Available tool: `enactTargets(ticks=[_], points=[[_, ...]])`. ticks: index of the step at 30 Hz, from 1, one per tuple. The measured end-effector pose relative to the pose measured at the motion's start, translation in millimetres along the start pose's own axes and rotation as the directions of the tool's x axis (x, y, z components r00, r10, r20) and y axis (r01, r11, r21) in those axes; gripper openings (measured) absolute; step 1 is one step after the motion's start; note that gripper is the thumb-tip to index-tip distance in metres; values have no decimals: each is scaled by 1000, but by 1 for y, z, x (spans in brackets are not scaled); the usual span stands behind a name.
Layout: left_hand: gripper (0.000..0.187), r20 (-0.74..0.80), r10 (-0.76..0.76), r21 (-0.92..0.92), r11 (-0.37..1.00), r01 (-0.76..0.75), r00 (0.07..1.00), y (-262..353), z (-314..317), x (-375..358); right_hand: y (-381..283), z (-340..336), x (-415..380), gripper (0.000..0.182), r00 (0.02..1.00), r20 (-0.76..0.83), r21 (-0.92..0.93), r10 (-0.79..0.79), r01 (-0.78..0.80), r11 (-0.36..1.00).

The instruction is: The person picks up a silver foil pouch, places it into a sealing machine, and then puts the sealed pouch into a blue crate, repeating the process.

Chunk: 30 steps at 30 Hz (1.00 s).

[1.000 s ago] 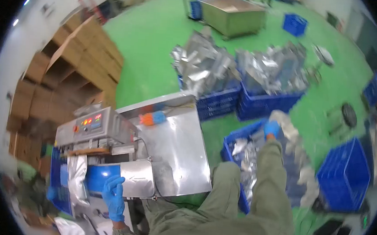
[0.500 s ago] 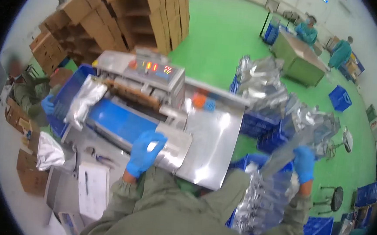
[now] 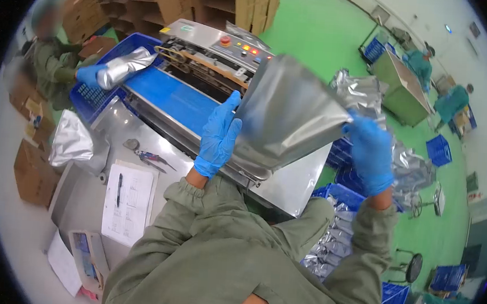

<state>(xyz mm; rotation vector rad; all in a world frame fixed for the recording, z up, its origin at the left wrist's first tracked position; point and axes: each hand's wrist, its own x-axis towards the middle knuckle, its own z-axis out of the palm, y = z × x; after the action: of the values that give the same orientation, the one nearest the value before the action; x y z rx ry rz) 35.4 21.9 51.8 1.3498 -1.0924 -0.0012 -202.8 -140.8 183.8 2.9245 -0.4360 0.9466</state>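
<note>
A large silver foil bag hangs tilted in front of the sealing machine. My right hand, in a blue glove, is closed on the bag's right end. My left hand, also gloved in blue, is upright with its fingers stretched out along the bag's left edge; it appears to touch the bag. Beside it runs the machine's blue conveyor belt. Below my right arm, a blue crate holds several more foil bags.
A co-worker's gloved hand holds a filled foil bag at the belt's far end, above a blue basket. Papers with a pen, pliers and another foil bag lie on the metal table. Cardboard boxes stand behind.
My right hand has brought the foil bag up and left from the crate to the machine. My left hand has turned upright beside it. The co-worker's hand has taken hold of the bag at the belt's end.
</note>
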Motion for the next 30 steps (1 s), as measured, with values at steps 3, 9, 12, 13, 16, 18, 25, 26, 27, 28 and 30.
enactTargets(ticks=[3, 9, 12, 13, 16, 18, 25, 26, 27, 28, 30], points=[[40, -1, -186, -152, 971, 184, 982, -32, -2, -16, -26, 40, -10, 26, 999, -31, 65, 15, -13, 998], [27, -279, -219, -216, 963, 161, 935, -18, 14, -28, -63, 91, -29, 44, 830, -226, 657, 511, -258, 709], [22, -398, -251, -176, 965, 196, 882, -22, 20, -26, -50, 135, -47, 33, 793, -269, 715, 547, -216, 665], [21, -439, -271, -140, 962, 233, 857, -22, 20, -23, -45, 142, -51, 27, 810, -268, 637, 521, -257, 727], [20, -370, -393, -204, 918, 339, 842, -23, 10, 0, -43, 142, -55, 14, 795, -271, 577, 542, -316, 753], [21, -336, -385, -207, 921, 332, 860, -33, 11, 20, -44, 139, -54, 8, 766, -278, 600, 580, -334, 727], [31, -43, -535, -186, 834, 519, 844, -80, 57, 44, -15, 166, -85, 20, 454, 85, 877, 887, -457, 150], [31, 12, -568, -148, 813, 563, 823, -89, 62, 40, -10, 172, -91, 21, 412, 125, 889, 903, -451, 83], [32, 67, -599, -108, 791, 602, 798, -96, 66, 37, -6, 178, -98, 21, 414, 124, 887, 902, -453, 86], [30, 83, -676, -113, 724, 681, 732, -100, 68, 31, -3, 184, -106, 20, 381, 170, 880, 909, -474, 35], [30, 112, -665, -65, 737, 673, 739, -107, 69, 21, 1, 197, -119, 21, 316, 239, 853, 918, -520, -43]])
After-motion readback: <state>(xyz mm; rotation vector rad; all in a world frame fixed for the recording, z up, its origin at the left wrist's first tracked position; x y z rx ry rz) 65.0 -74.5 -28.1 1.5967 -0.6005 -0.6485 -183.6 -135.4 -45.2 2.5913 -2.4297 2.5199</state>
